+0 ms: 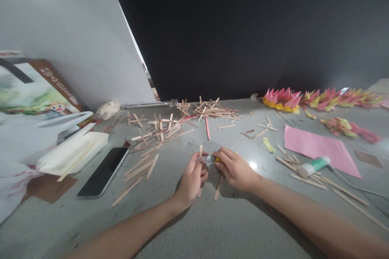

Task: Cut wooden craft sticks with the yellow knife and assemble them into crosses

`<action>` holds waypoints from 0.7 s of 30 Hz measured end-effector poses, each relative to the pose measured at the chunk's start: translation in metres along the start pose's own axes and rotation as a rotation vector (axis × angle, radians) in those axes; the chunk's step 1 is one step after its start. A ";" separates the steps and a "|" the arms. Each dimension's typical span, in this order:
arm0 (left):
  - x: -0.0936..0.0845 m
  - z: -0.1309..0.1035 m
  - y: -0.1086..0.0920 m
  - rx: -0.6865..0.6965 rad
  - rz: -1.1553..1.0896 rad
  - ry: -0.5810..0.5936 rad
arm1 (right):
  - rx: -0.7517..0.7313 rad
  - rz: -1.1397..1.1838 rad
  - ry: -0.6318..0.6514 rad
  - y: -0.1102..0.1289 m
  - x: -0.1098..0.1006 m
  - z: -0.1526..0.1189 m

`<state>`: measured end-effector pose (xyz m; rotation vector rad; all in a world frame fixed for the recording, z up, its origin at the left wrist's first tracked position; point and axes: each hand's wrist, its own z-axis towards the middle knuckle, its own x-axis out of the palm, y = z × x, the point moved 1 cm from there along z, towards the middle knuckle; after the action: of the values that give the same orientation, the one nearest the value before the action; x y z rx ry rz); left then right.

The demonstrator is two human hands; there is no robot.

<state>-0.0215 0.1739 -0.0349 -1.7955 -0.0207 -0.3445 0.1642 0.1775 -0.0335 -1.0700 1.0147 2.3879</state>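
Observation:
My left hand [190, 180] is closed around a wooden craft stick [201, 150], which stands nearly upright from its fingers, the lower end showing below the palm. My right hand [234, 170] grips a small tube-like tool [209, 159] with a clear end and a bit of yellow; its exact kind I cannot make out. The clear end points left and meets the stick at my left fingertips. Under my right hand another craft stick [218, 190] lies on the grey table. A red patterned stick [207, 128] lies just beyond both hands.
Piled craft sticks [164, 127] spread across the back. At left lie a phone [105, 172], a pale paper tray [73, 153] and a bag [18, 153]. At right are a glue stick [314, 166], pink paper [322, 149], a cord [352, 186] and folded-paper rings [281, 101].

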 end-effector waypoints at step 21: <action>-0.001 0.000 0.001 0.011 -0.013 -0.010 | 0.005 0.000 0.006 0.000 0.000 0.000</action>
<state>-0.0224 0.1739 -0.0367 -1.7873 -0.0414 -0.3437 0.1642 0.1776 -0.0333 -1.0762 1.0228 2.3824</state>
